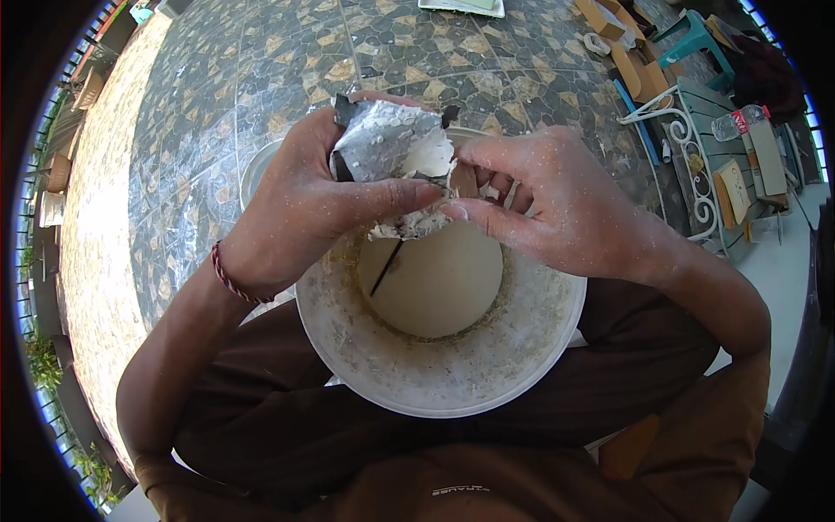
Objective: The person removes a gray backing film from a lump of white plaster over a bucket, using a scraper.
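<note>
A white plastic bucket (435, 383) stands between my knees, its inside crusted with dried white and yellowish residue, and a thin dark stick (385, 268) lies inside it. Over the bucket's far rim my left hand (296, 209) grips a crumpled dark bag (391, 139) caked in white powder. My right hand (557, 204) pinches the bag's torn lower edge from the right side. Both hands are dusted with white powder. A red thread band (228, 277) sits on my left wrist.
The floor (261, 61) is dark mosaic tile with a paler speckled strip at the left. A white metal rack (687, 148), a bottle (739, 122), cardboard pieces (639, 70) and a teal stool (696, 35) stand at the upper right. A metal dish's rim (257, 170) shows behind my left hand.
</note>
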`<control>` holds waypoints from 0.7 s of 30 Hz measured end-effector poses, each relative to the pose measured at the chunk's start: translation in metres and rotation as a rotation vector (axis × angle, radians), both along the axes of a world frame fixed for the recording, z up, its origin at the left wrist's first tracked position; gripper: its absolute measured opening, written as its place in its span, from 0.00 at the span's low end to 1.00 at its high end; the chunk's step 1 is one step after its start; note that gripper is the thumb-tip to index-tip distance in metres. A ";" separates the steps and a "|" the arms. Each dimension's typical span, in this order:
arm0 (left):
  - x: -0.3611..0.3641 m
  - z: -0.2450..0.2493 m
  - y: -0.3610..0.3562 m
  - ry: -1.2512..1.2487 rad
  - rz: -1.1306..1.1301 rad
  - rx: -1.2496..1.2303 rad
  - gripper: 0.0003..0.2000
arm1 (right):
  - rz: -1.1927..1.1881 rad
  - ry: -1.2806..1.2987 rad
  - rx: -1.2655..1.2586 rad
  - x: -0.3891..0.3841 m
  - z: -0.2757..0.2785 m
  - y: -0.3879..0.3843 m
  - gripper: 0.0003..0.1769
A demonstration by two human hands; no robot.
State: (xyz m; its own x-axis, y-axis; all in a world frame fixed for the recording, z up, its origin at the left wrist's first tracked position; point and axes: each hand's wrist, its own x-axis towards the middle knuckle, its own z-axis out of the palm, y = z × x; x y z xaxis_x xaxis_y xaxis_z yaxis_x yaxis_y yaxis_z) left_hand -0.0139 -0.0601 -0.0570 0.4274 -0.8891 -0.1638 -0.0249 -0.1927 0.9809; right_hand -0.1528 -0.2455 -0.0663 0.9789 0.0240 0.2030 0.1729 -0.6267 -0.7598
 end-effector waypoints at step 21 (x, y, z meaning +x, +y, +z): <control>0.001 -0.022 0.002 -0.091 -0.098 0.189 0.23 | 0.195 0.716 0.661 0.002 -0.026 -0.003 0.17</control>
State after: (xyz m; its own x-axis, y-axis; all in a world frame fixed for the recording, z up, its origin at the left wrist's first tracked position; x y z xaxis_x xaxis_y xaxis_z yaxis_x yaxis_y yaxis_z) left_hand -0.0127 -0.0583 -0.0789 0.3609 -0.8843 -0.2961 -0.1397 -0.3652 0.9204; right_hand -0.1505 -0.2488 -0.0926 0.8669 0.2924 -0.4037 -0.4080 -0.0488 -0.9117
